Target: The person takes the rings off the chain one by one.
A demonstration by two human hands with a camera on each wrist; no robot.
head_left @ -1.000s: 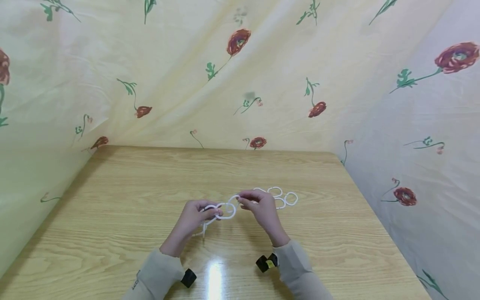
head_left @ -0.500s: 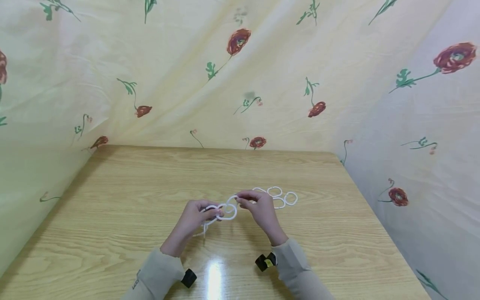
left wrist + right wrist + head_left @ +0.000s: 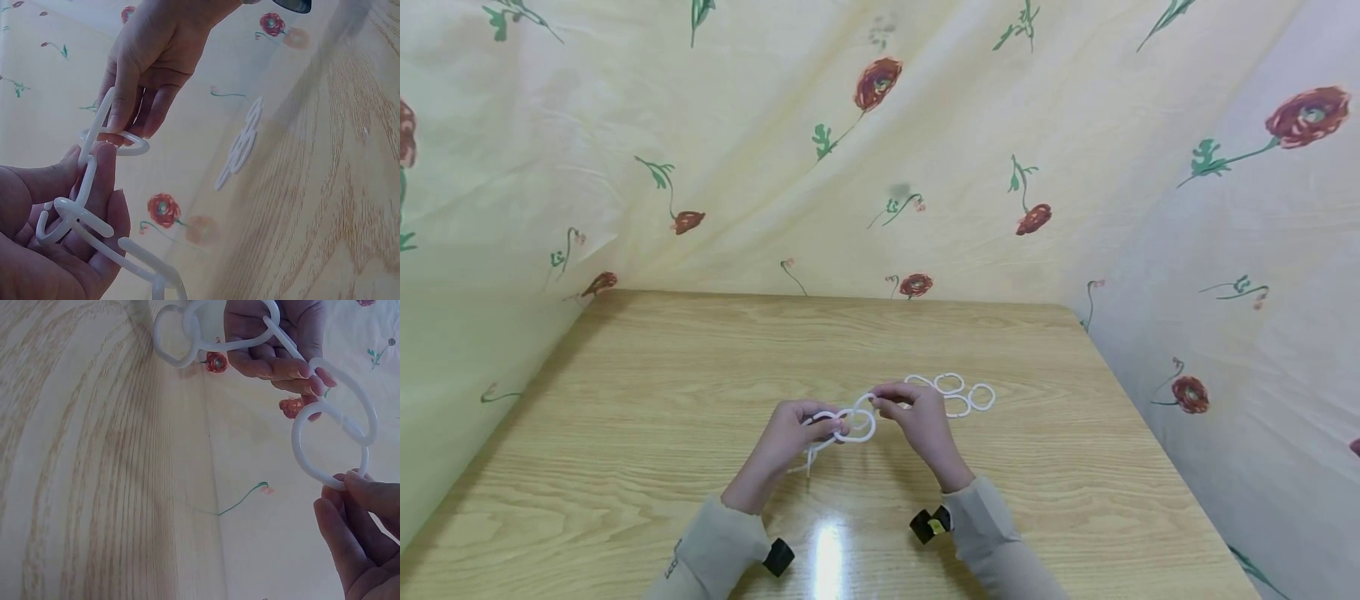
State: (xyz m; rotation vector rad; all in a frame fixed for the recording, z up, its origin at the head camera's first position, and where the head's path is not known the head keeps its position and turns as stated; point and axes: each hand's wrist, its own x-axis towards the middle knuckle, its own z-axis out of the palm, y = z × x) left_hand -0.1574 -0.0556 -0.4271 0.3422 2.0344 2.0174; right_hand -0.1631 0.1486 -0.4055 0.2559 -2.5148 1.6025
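A pale cream cloth printed with red flowers and green stems (image 3: 880,150) hangs behind and to both sides of a light wooden table with a glossy grained top (image 3: 625,400). Above the middle of the table the left hand (image 3: 790,435) curls its fingers round a chain of linked white plastic open rings (image 3: 842,425), the thumb pressing the links into the palm while a tail of the chain hangs down toward the wood. Just beside it, the right hand (image 3: 921,417) pinches a single white plastic ring (image 3: 325,447) between thumb and fingertips, and this ring is hooked through the chain's end link. A small group of loose white plastic rings (image 3: 962,393) lies flat on the table just beyond the right hand.
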